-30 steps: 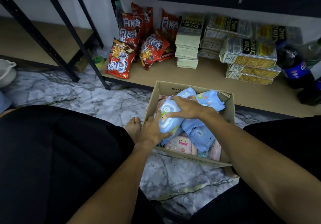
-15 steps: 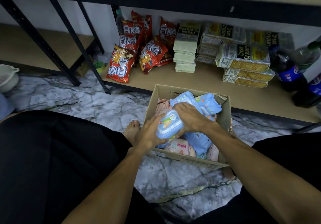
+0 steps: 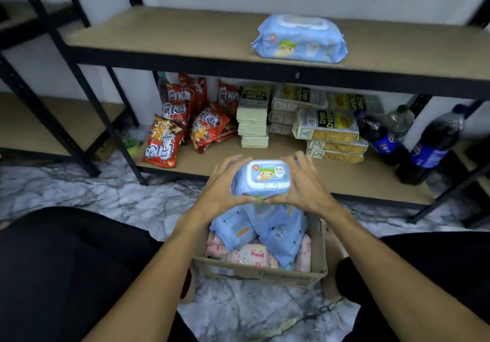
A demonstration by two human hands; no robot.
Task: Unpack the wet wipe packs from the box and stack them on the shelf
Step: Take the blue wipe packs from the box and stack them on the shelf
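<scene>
Now left hand (image 3: 220,191), right hand (image 3: 309,187) clasp wipe pack (image 3: 261,178) ends; long axis sideways (top faces camera).

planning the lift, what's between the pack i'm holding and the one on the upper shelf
Head view: only the shelf's black front rail crosses between held pack and shelved pack; cracker stacks sit further back.

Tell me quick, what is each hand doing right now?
Left hand: closed, gripping the left end of the blue wet wipe pack, held above the box.
Right hand: closed, gripping the right end of the same pack.
</scene>
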